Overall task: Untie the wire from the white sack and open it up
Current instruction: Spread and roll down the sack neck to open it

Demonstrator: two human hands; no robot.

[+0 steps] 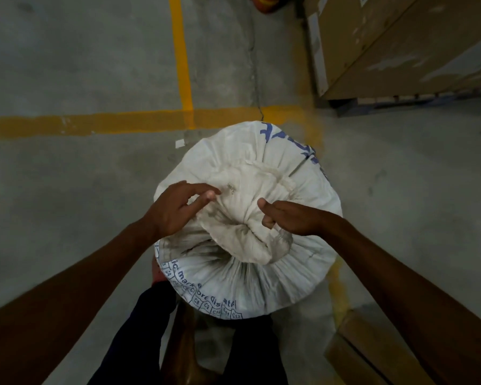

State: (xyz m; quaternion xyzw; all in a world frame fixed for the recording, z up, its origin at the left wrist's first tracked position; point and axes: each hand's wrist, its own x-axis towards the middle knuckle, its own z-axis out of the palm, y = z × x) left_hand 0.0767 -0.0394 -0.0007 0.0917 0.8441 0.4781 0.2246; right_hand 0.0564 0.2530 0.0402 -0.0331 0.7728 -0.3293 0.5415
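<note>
**Two hands at the top of a tied white sack**

A big white woven plastic sack [247,218] with blue letters stands upright on the grey concrete floor [81,65]. It is right in front of the person, in the middle of the picture. The top of the sack is bunched up into a dirty, crumpled neck of cloth [247,237]. The folds spread out from it all around. The sack is closed at the top. The wire cannot be made out among the folds.

The left hand [178,209] is on the left side of the bunched top. Its fingers are bent, and the thumb and first fingertips come close together at the cloth. It looks like a light pinch, but I cannot tell if it really grips anything.

The right hand [289,218] is on the right side of the bunched top. Its fingers are curled in, with the thumb pointing at the cloth. I cannot tell if it holds something.

Painted yellow lines [181,59] cross the floor behind the sack. Big brown cardboard boxes [414,43] stand at the top right. Another brown cardboard box [372,348] sits at the bottom right.
</note>
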